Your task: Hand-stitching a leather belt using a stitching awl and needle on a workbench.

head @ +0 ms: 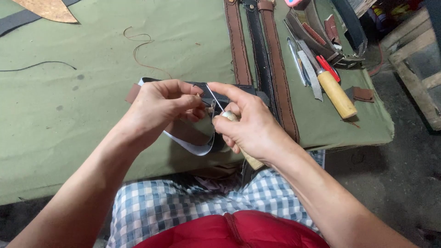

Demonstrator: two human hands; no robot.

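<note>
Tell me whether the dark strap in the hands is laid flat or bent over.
Bent over. The dark strap curves into a loop below the left hand, its pale underside showing, while the right hand holds an awl.

green cloth table (69, 128) | leather straps (262, 55) | wooden-handled tools (336, 94) | leather scraps (50, 10)

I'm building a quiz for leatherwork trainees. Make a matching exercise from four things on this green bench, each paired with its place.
Things:
1. wooden-handled awl
2. dark leather strap piece
3. three long stitched leather belts
4. red-handled tool

Places:
a. lying side by side, running up the table
b. in the right hand
c. far right, beside a pale wooden handle
d. pinched by the left hand

Pairs: 1-b, 2-d, 3-a, 4-c
</note>
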